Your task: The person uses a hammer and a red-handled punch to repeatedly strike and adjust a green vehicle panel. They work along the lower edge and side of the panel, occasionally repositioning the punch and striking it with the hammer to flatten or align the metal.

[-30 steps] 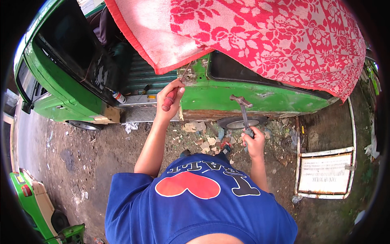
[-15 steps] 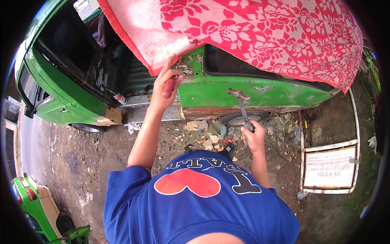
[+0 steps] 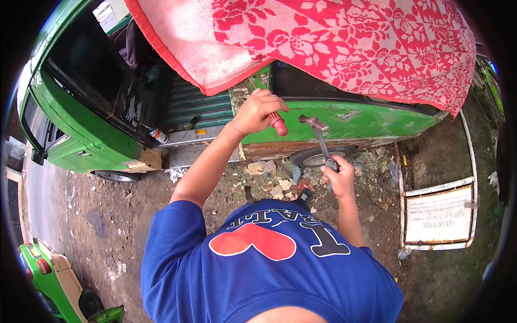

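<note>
In my left hand [image 3: 259, 110] is a screwdriver with a ribbed red handle [image 3: 278, 124]; the handle's end points toward me. Its thin shaft runs up toward the rusty, paint-chipped door pillar [image 3: 239, 99] of a green vehicle [image 3: 344, 121]. Whether the tip touches the metal I cannot tell. My right hand [image 3: 340, 176] grips a hammer [image 3: 322, 141] by its dark handle, the steel head up in front of the green side panel. A gap separates the hammer head from the screwdriver handle.
A red and pink floral towel [image 3: 344, 43] drapes over the vehicle's roof and window. Inside the open doorway lie a ribbed floor [image 3: 199, 102] and a spray can [image 3: 158, 134]. Rubble [image 3: 261, 167] litters the ground; a white framed sign [image 3: 439, 218] lies right. Another green vehicle [image 3: 51, 274] stands lower left.
My left hand has moved right with the screwdriver, away from the towel's corner and nearer the hammer. The handle now slants down to the right. My right hand and the hammer have barely moved.
</note>
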The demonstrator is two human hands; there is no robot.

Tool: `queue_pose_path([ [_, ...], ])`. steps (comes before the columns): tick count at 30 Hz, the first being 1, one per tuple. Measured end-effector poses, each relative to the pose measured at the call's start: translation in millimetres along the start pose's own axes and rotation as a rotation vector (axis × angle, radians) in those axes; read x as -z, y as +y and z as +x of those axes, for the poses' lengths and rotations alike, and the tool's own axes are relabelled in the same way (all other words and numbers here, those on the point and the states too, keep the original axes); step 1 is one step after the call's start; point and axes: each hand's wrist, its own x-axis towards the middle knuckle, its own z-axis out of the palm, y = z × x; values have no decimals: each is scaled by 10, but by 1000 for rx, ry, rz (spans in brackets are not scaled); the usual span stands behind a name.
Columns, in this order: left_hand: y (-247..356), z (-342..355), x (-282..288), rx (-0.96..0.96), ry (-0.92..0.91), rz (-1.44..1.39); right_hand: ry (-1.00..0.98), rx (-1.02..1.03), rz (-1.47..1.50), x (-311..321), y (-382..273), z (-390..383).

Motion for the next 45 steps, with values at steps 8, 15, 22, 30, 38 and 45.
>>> queue_pose_path([
  [8,-61,-48,-30,23,34,-70,32,4,-3,56,-31,-20],
  [15,-43,115,-33,81,86,-58,18,7,10,37,-35,-10],
  [22,-153,121,-38,89,46,42,10,47,0,-33,-136,49],
  [30,-163,185,24,-19,-30,-3,-2,38,-6,-13,-123,71],
  [38,-159,198,54,-49,21,-59,-3,42,39,26,-51,78],
  [45,-165,250,69,4,47,-144,0,85,-21,-56,-165,27],
])
